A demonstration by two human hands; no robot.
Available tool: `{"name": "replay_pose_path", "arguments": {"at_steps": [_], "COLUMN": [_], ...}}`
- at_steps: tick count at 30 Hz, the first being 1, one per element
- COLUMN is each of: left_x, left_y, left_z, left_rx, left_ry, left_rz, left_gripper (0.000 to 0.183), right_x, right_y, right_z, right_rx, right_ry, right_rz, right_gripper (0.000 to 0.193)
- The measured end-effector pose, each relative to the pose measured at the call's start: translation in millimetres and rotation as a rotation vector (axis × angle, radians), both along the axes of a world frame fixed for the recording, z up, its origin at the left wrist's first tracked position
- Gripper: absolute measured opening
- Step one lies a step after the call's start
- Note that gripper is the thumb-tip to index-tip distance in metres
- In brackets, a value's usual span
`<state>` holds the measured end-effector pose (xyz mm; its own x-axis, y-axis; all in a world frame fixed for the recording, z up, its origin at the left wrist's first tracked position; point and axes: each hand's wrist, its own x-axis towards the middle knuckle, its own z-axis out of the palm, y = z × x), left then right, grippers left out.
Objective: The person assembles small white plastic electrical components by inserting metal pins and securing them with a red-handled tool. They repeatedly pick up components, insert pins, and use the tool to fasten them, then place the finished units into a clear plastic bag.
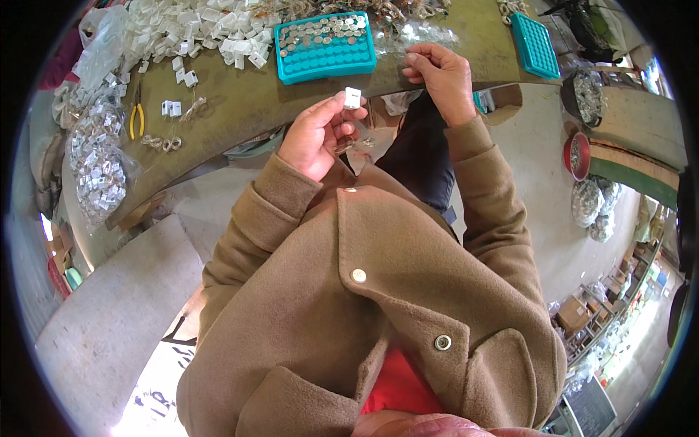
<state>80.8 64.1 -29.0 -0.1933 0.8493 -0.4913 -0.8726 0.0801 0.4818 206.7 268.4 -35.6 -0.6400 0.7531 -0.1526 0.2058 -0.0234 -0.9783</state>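
My left hand (314,137) grips a small white plastic case (352,98) with a dark slot in its face. Below it, a thin coiled wire (354,144) hangs by the fingers. To the right, over the front edge of the table, my right hand (445,79) has thumb and fingers pinched together; whatever lies between them is too small to make out. Between and beyond the hands stands a teal tray (329,73) with round pockets. Silvery round pieces (320,30) fill its far rows, while the near pockets show bare teal.
A large heap of white cases (211,29) covers the table's far left. Yellow-handled pliers (137,121), two white cases (171,108) and wire coils (162,143) lie nearer. A stuffed clear bag (100,171) hangs at the left edge. Another teal tray (534,47) stands right.
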Motion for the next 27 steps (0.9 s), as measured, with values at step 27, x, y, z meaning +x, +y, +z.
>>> {"name": "replay_pose_path", "arguments": {"at_steps": [27], "left_x": [5.2], "left_y": [1.0], "left_z": [6.0], "left_rx": [0.093], "left_ry": [0.181], "left_rz": [0.044], "left_gripper": [0.027], "right_x": [-9.8], "right_y": [-71.8], "right_z": [19.4], "right_rx": [-0.178], "right_ry": [0.196], "right_rz": [0.163], "right_gripper": [0.010]}}
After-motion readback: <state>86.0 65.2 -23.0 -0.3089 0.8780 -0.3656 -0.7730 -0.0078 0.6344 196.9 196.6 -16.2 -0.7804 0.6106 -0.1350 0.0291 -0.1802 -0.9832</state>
